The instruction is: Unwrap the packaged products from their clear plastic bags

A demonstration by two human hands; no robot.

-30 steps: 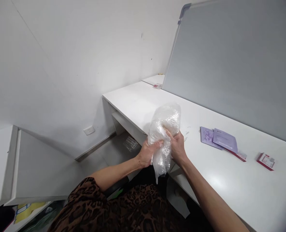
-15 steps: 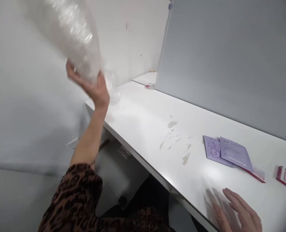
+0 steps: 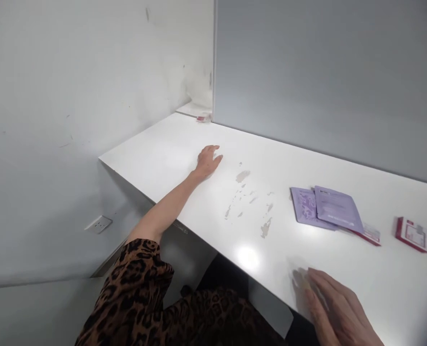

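My left hand [image 3: 208, 161] reaches out over the white table [image 3: 156, 158], low at its surface, fingers apart and holding nothing. Some worn grey marks lie just to its right. By the near edge, my right hand [image 3: 338, 307] hovers at the tabletop with a gap between thumb and fingers; nothing shows in it. Two purple sachets [image 3: 338, 209] overlap beyond the right hand. A red-and-white box [image 3: 371, 235] peeks out from under them, and another red-and-white box [image 3: 411, 234] lies farther right.
A grey partition [image 3: 325, 81] stands along the table's back edge. At the far corner lies a small red-and-white item [image 3: 204, 118], with a blurred whitish shape [image 3: 199, 89] behind it. The left wall carries a power socket [image 3: 98, 224].
The clear plastic bag of air cushioning has left my left hand, which has come down to the table. The view has shifted slightly. My right hand stays near the front edge.
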